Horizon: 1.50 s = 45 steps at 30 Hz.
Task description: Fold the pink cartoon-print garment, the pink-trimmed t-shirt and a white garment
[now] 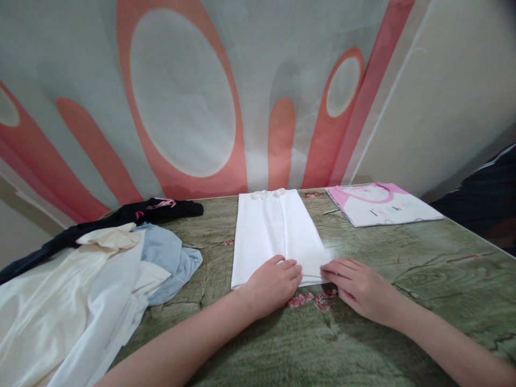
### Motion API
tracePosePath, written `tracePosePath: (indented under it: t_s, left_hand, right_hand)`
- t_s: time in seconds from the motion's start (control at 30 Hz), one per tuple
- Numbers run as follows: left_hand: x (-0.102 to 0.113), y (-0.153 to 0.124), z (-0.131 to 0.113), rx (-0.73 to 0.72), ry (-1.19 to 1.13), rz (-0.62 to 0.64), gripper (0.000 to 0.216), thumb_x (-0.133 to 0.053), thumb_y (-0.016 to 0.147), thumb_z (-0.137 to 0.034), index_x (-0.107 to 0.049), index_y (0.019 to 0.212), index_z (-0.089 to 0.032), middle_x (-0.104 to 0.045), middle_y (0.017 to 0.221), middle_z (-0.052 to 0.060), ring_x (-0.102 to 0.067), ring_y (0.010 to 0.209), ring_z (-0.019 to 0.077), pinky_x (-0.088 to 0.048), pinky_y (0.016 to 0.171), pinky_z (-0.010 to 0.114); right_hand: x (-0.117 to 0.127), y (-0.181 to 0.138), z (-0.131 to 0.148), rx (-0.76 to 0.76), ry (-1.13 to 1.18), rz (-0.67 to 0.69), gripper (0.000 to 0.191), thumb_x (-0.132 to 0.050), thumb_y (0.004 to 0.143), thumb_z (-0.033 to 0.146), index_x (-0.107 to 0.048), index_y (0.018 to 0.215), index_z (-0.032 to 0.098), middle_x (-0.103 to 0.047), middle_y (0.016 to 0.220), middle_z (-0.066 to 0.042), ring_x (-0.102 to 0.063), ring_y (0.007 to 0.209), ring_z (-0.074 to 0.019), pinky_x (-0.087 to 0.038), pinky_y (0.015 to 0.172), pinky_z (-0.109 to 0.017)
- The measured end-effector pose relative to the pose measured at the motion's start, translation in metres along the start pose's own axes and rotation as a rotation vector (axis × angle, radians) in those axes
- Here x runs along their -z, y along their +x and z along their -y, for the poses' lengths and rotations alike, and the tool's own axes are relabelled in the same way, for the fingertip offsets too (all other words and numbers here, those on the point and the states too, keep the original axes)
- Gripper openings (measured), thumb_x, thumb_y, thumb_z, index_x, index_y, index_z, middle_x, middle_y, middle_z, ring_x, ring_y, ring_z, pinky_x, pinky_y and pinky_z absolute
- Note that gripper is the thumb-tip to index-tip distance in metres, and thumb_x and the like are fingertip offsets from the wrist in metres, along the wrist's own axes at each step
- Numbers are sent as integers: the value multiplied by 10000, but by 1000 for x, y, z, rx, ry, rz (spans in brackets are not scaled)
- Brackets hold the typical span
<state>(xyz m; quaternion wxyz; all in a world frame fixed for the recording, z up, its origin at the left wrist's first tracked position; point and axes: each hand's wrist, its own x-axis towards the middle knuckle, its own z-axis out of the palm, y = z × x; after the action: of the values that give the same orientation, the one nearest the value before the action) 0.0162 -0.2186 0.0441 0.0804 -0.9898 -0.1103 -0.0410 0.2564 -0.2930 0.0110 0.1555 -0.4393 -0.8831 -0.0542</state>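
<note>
A white garment [271,236], folded into a long narrow strip, lies on the green patterned table [423,269], running away from me. My left hand [272,285] rests on its near edge with the fingers curled over the cloth. Beside it, my right hand [358,287] pinches the near right corner of the same garment, fingers pressed together.
A heap of cream, white, light blue and black clothes [92,269] covers the table's left side. A folded pink and white shirt [381,204] lies at the far right. A wall with orange and grey shapes [181,97] stands behind. Something dark [487,204] sits at right.
</note>
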Motion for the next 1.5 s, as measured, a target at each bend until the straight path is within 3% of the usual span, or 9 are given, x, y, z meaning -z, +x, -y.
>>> tracePosePath:
  t_s: [0.23,0.43,0.73,1.03,1.23,1.5]
  left_hand:
    - [11,-1,1,133,-78,58,124,-492,872,-214,-579,804,-160,-600,824,45,-557,788,186,-420,696,316]
    - [2,2,-8,210,-94,71,199,-444,898,-288,-573,825,-154,-575,788,50,-554,703,188,-430,617,319]
    - [-1,5,-12,159,-39,76,90,-472,871,-152,-530,803,-146,-553,779,52,-543,725,195,-419,611,326]
    - [2,4,-14,62,-14,35,60,-499,869,-182,-529,824,-155,-556,800,40,-536,742,193,-409,625,323]
    - [-2,2,-13,57,-30,67,66,-507,869,-189,-546,829,-154,-561,800,42,-544,745,185,-416,655,323]
    - [7,1,-4,86,-100,113,149,-501,869,-292,-570,830,-167,-577,800,41,-556,723,187,-438,649,309]
  right_hand:
    - [0,3,1,-9,75,-67,242,-487,817,108,-620,1006,178,-639,968,-72,-572,900,-184,-448,811,-359]
    - [-7,8,3,13,71,-131,184,-481,851,133,-634,942,180,-648,904,-65,-581,814,-163,-449,754,-336]
    - [-8,17,10,48,-12,-144,150,-500,837,116,-640,859,162,-652,867,-48,-577,789,-153,-425,773,-339]
    - [-3,15,12,61,-98,-148,150,-494,821,99,-630,843,159,-650,858,-56,-565,810,-175,-407,813,-378]
    - [-5,9,8,131,-51,-128,154,-492,817,107,-633,841,164,-640,839,-57,-571,805,-173,-432,761,-349]
    - [-4,8,6,55,108,-76,159,-484,820,119,-618,891,167,-632,872,-67,-572,816,-169,-453,728,-328]
